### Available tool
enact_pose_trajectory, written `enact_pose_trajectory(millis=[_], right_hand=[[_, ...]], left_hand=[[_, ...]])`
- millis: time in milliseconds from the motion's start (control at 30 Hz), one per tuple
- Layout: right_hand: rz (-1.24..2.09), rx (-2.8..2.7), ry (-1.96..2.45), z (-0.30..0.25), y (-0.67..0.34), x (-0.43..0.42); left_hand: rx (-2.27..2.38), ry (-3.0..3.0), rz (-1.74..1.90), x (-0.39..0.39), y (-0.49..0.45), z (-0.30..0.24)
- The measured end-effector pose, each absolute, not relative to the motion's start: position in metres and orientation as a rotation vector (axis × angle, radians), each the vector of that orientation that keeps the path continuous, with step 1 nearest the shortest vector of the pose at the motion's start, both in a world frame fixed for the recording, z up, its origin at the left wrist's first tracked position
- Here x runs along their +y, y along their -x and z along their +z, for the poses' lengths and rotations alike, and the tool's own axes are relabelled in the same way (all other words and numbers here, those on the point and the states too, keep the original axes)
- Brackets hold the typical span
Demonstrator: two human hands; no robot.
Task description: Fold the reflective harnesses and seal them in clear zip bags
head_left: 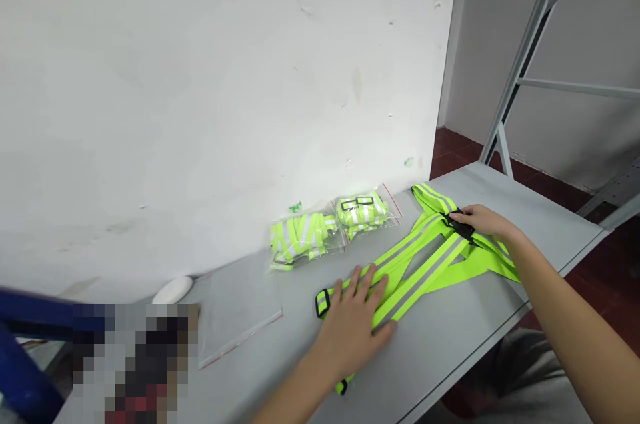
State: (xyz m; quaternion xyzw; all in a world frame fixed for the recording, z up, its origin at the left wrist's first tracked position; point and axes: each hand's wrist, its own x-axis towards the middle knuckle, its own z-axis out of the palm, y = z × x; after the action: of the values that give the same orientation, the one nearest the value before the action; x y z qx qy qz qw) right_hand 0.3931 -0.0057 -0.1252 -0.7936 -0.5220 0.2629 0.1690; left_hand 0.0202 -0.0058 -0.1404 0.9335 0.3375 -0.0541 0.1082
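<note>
A neon yellow reflective safety vest (420, 271) with grey reflective stripes lies spread on the grey table (440, 337). My left hand (353, 325) rests flat across its straps, fingers apart. My right hand (480, 221) is at the vest's far side, closed over a black plastic buckle (460, 225). A small black strap buckle (323, 303) sits near my left hand. Beyond the vest, against the wall, lie two sealed plastic bags holding folded yellow vests (300, 241) (363, 213).
A flat transparent plastic bag (240, 314) lies on the table, with a white oval object (173, 289) behind it. A white wall rises behind the table. A blue frame (25, 361) and a pixelated patch (133, 361) occupy the lower left. Grey metal shelving (530, 57) stands on the dark red floor (450, 151).
</note>
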Motion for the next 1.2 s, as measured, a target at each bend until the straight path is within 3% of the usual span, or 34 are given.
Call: enact_pose_trajectory(millis=[367, 667, 1000, 1200], right_hand=[[0.294, -1.439, 2.531, -0.129, -0.377, -0.005], [-0.005, -1.521, 2.452, -0.157, -0.351, 0.003], [0.26, -1.828, 2.301, -0.162, -0.352, 0.002], [0.376, -1.732, 2.219, -0.147, -0.376, -0.016]], left_hand=[[0.903, -2.742, -0.248, 0.01, 0.001, -0.122], [1.25, -2.741, -0.154, 0.003, -0.008, -0.145], [1.37, -2.697, -0.198, 0.005, -0.006, -0.144], [0.916, -2.803, -0.038, -0.01, -0.092, -0.112]])
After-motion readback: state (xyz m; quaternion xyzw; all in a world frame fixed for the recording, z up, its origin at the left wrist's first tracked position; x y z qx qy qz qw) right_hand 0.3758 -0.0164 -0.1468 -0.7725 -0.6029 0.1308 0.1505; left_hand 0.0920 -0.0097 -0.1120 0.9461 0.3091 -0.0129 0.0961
